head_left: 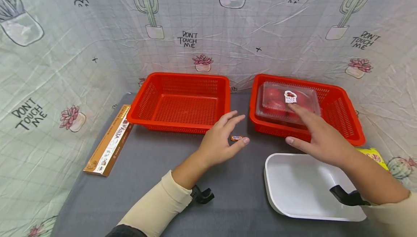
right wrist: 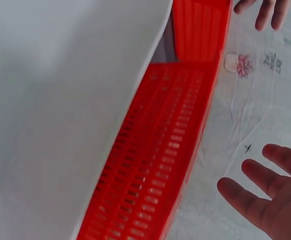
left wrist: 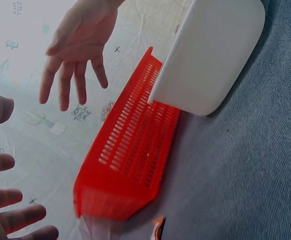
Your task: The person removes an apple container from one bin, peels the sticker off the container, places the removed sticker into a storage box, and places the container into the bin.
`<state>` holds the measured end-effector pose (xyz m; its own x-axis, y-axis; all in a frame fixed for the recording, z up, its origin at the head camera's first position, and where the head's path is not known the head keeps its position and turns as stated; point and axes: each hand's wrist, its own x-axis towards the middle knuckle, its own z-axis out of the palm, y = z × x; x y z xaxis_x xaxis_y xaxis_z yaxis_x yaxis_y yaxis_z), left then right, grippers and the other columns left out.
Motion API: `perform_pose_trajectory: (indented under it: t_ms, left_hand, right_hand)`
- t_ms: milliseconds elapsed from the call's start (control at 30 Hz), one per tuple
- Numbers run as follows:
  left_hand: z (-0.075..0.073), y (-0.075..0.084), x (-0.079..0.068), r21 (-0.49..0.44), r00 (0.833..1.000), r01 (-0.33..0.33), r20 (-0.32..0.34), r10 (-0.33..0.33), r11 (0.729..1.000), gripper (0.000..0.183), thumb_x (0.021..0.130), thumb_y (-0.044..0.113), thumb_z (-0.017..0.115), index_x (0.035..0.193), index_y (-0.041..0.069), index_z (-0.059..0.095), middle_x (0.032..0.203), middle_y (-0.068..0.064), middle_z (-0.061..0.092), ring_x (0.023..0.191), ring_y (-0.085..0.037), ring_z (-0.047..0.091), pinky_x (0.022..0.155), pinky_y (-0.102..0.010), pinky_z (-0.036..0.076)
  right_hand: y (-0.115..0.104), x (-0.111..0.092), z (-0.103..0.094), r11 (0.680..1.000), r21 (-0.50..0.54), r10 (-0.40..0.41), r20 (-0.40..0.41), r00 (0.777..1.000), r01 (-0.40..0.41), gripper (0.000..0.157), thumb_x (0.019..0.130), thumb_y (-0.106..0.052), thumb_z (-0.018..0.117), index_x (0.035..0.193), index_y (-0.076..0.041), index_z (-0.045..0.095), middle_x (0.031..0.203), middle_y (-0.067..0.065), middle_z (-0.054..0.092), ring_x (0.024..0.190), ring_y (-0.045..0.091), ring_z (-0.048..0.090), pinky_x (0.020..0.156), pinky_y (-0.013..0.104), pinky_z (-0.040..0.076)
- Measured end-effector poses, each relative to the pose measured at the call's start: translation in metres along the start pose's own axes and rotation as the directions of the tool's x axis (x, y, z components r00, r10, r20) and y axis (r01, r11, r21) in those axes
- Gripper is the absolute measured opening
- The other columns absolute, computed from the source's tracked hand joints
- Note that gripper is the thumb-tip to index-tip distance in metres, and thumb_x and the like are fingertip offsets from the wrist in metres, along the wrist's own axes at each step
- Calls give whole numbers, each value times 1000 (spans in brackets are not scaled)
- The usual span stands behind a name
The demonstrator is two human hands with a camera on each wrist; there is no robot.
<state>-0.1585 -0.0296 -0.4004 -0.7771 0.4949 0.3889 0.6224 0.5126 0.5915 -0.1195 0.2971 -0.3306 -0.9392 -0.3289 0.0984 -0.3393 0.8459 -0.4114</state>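
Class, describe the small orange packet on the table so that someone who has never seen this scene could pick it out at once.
Start at the two red baskets at the back of the grey table. In front of the gap between them lies the packet, just beyond the left hand. It is the smallest thing there, an orange wrapper lying loose on the table, not in a basket.

Two red baskets, one of everything else

Two red baskets [head_left: 177, 101] [head_left: 338, 112], one clear tomato box [head_left: 286, 103], one white tray [head_left: 299, 186], one pasta box [head_left: 109, 141] (far left), one small candy [head_left: 236, 138].
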Motion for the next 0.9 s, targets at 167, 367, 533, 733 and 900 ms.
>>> perform_pose_trajectory:
  t_ms: [167, 367, 533, 733, 900]
  left_hand:
    - [7, 5, 6, -16, 1000, 5, 4, -5, 1000, 70, 99, 54, 62, 159, 22, 51, 166, -4, 42, 146, -28, 50, 109, -58, 49]
    - [16, 10, 12, -30, 999, 32, 8, -32, 999, 69, 99, 55, 60, 159, 23, 51, 166, -4, 41, 145, -28, 50, 106, -61, 50]
    - [23, 11, 17, -38, 998, 64, 17, -63, 997, 69, 100, 54, 61, 160, 23, 50, 166, -6, 41, 147, -28, 47, 110, -60, 47]
    - [32, 10, 23, -89, 996, 86, 24, -84, 992, 70, 99, 55, 62, 161, 25, 48, 168, -6, 39, 148, -28, 45, 111, -55, 49]
    - [39, 9, 29, -160, 993, 121, 24, -119, 980, 70, 98, 54, 63, 161, 29, 47, 169, -8, 36, 149, -28, 44, 109, -58, 50]
  right_hand:
    - [12, 5, -8, 1000, 0, 16, 6, 1000, -16, 107, 90, -38, 85, 172, -20, 19, 167, 23, 34, 144, 50, 37, 94, 79, 48]
    - [26, 11, -17, 995, 27, 94, 27, 995, -95, 105, 94, -38, 81, 173, -23, 15, 166, 25, 33, 145, 51, 33, 96, 79, 47]
    - [39, 14, -23, 990, 81, 112, 26, 993, -113, 102, 95, -32, 80, 173, -20, 17, 162, 26, 35, 141, 51, 34, 94, 75, 52]
    - [49, 21, -31, 986, 62, 150, 49, 987, -153, 103, 97, -39, 78, 174, -20, 12, 165, 28, 29, 142, 53, 32, 92, 76, 52]
    - [55, 28, -36, 984, 48, 170, 64, 983, -173, 103, 97, -41, 76, 174, -21, 10, 167, 29, 27, 142, 54, 31, 94, 77, 50]
